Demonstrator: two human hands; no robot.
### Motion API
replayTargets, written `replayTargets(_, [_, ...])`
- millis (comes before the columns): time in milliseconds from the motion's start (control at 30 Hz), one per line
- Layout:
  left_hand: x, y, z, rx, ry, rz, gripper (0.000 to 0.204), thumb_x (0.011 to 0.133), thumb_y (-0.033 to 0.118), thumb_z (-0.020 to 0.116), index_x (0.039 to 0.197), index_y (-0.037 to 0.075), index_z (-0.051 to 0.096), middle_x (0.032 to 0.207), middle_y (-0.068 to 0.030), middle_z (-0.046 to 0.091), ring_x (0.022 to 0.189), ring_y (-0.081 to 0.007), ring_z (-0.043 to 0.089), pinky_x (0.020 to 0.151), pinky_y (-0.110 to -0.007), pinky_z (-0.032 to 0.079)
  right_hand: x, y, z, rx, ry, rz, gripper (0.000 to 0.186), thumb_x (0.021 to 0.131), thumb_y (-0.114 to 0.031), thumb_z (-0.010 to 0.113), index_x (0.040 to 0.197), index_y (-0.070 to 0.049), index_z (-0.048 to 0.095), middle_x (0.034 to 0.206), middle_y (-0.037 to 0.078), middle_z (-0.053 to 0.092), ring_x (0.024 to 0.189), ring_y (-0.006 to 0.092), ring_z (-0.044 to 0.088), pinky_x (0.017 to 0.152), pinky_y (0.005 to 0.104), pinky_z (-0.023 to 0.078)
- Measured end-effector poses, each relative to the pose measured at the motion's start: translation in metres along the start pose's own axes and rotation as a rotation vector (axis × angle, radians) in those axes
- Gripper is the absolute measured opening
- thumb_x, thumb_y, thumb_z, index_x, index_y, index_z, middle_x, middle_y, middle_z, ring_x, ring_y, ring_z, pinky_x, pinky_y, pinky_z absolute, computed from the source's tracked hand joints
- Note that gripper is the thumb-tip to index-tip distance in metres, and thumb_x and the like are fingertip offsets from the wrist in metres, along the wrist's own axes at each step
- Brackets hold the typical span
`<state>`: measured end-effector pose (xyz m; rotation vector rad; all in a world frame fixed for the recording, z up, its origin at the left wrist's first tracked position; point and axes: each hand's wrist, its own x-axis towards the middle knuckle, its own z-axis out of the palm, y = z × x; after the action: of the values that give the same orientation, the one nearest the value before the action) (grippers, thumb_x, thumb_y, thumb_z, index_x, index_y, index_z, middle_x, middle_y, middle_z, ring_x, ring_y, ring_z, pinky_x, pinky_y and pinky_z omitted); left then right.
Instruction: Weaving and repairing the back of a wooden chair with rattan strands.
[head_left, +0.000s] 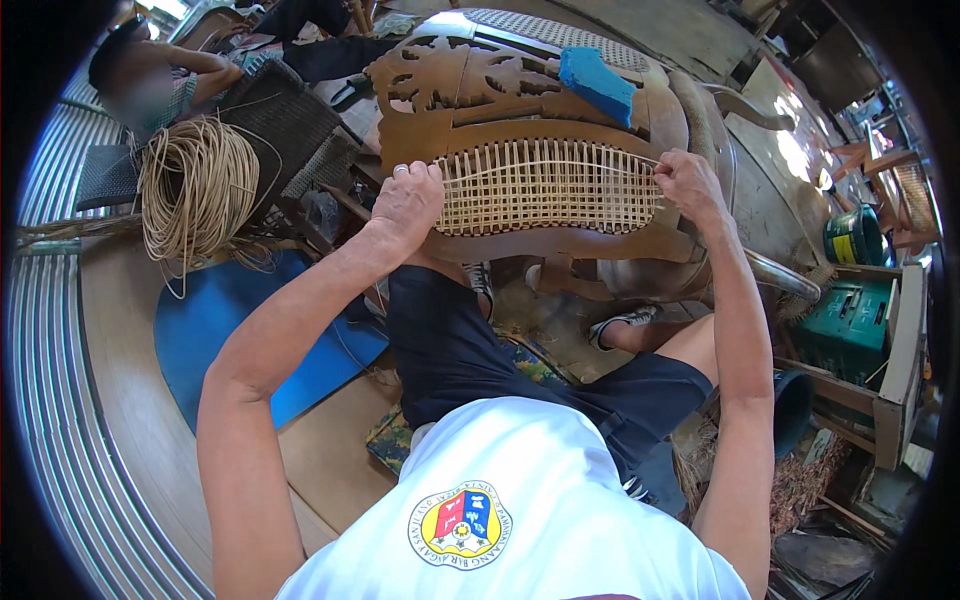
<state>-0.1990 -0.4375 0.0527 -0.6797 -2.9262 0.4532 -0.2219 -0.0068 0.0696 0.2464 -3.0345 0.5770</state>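
A woven cane panel [548, 205] of pale strips is set in a brown wooden chair back with a carved openwork part [425, 75]. A thin cane strand [550, 162] runs across the upper part of the weave, between my hands. My left hand [408, 208] is closed at the panel's left edge, seemingly round the strand, with a ring on one finger. At the right edge, my right hand [692, 187] pinches the strand's other end between thumb and fingers. A blue piece of foam [598, 87] lies on the wood above the weave.
To the left hangs a large coil of cane [198, 182], with another person [165, 85] behind it. A blue sheet [235, 325] lies below. On the right are a curved wooden chair leg [755, 108], a green crate [848, 318] and a wooden box frame [897, 365].
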Motion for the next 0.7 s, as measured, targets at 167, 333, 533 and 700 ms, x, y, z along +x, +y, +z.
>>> replayTargets(167, [-0.008, -0.026, -0.008, -0.181, -0.025, -0.019, 0.016, 0.091, 0.009, 0.064, 0.104, -0.001, 0.064, 0.103, -0.0182, 0.066, 0.097, -0.0351, 0.07, 0.084, -0.043, 0.059, -0.002, 0.0, 0.004, 0.02, -0.001, 0.006, 0.015, 0.086, -0.016, 0.066, 0.093, -0.004, 0.072, 0.098, 0.018, 0.07, 0.098, 0.0391, 0.067, 0.087, 0.0473, 0.052])
replayTargets(333, [-0.009, -0.034, -0.013, -0.688, 0.309, -0.545, 0.031, 0.096, 0.026, 0.069, 0.102, -0.004, 0.067, 0.089, -0.017, 0.069, 0.088, -0.0324, 0.069, 0.079, -0.044, 0.053, -0.006, 0.007, 0.004, 0.011, 0.042, -0.054, 0.015, 0.086, -0.015, 0.066, 0.091, -0.001, 0.071, 0.094, 0.019, 0.069, 0.095, 0.0394, 0.067, 0.085, 0.0468, 0.051])
replayTargets(533, [-0.016, -0.04, 0.007, -0.838, 0.289, -0.34, 0.021, 0.091, 0.021, 0.074, 0.098, 0.001, 0.074, 0.094, -0.0173, 0.071, 0.084, -0.0327, 0.07, 0.079, -0.044, 0.055, 0.0, -0.001, 0.0, 0.096, 0.012, -0.024, 0.015, 0.085, -0.012, 0.067, 0.091, 0.002, 0.07, 0.093, 0.02, 0.069, 0.091, 0.0381, 0.067, 0.083, 0.0448, 0.052])
replayTargets(700, [-0.001, -0.035, -0.014, -0.579, 0.068, -0.228, 0.025, 0.089, 0.026, 0.075, 0.093, 0.001, 0.076, 0.097, -0.0204, 0.07, 0.091, -0.0389, 0.069, 0.085, -0.047, 0.055, 0.0, -0.001, -0.001, 0.093, 0.022, -0.016, 0.015, 0.084, -0.012, 0.068, 0.09, 0.002, 0.07, 0.093, 0.019, 0.069, 0.091, 0.0375, 0.068, 0.082, 0.0444, 0.052])
